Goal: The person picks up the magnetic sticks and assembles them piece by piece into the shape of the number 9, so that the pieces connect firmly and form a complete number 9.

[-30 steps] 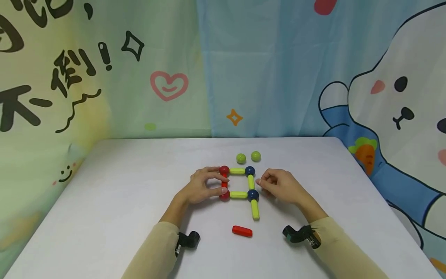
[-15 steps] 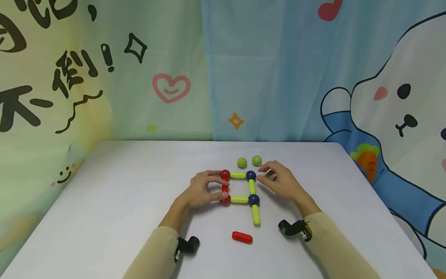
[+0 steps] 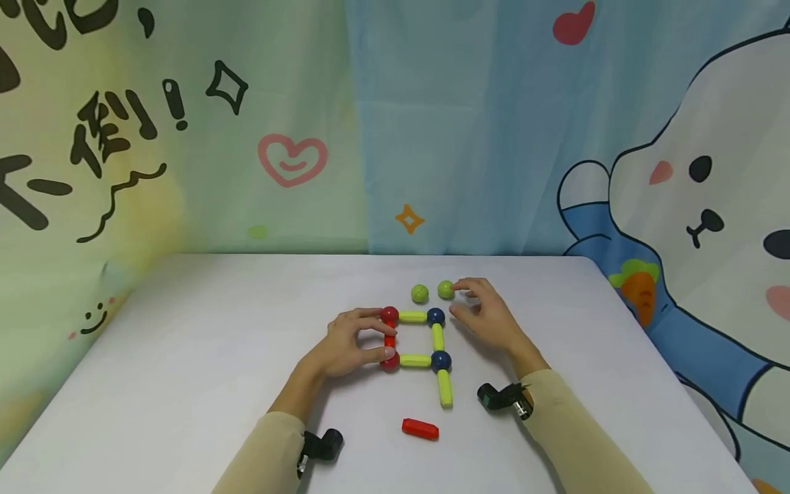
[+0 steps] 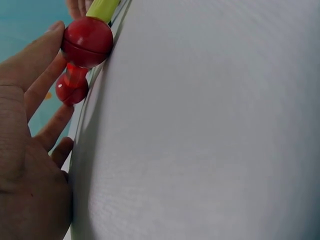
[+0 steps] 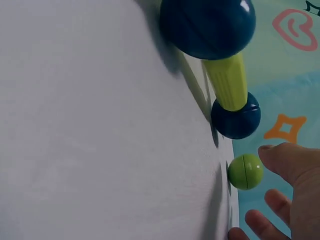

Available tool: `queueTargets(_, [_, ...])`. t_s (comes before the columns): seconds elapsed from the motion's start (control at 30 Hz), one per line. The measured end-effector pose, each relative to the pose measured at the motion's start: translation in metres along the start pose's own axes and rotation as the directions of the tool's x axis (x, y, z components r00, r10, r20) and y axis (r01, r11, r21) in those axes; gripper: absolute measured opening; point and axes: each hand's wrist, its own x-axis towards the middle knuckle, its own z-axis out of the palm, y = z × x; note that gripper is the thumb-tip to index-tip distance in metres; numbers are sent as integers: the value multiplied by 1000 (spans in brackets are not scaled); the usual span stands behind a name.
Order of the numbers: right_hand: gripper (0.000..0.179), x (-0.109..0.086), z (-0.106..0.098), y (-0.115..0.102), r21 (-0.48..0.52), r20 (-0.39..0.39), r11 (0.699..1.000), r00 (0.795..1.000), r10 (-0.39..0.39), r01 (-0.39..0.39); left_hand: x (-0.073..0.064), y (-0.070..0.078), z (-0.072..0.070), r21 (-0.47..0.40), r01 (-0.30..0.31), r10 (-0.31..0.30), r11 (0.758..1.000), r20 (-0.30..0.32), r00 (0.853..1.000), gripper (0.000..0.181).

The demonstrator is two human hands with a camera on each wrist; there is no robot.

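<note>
A square frame of rods and balls lies on the table, with red balls (image 3: 389, 315) on its left corners and blue balls (image 3: 441, 361) on its right. Three sides are yellow-green rods (image 3: 415, 360); the left side is red. Another yellow-green rod (image 3: 445, 390) extends from the near blue ball. My left hand (image 3: 345, 345) holds the red side, its thumb against the near red ball (image 4: 87, 42) and fingers reaching the far one. Beyond the frame sit two loose green balls (image 3: 420, 293). My right hand (image 3: 489, 317) reaches the right-hand green ball (image 3: 446, 289), index fingertip right at its edge, thumb apart.
A loose red rod (image 3: 420, 429) lies nearer me, below the frame. Small cameras (image 3: 321, 446) are strapped at both wrists. A printed curtain (image 3: 296, 206) hangs behind the white table's far edge (image 3: 296, 256).
My right hand has moved away from me, from beside the frame's right side to the right-hand green ball, its fingers spreading. My left hand keeps its hold on the red side.
</note>
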Motion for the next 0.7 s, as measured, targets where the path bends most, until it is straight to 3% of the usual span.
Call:
queueTargets(0.4, [49,17,6,-2,-15,54,998,997,59,-58,-1,-4,-3,-15,-26,26,1000,-2,1000,33])
queueTargets(0.7, [52,26,9,-2,-48,83,999,997,-4,8,-3,-4,-3,-12,-20,20,1000,-7,1000,32])
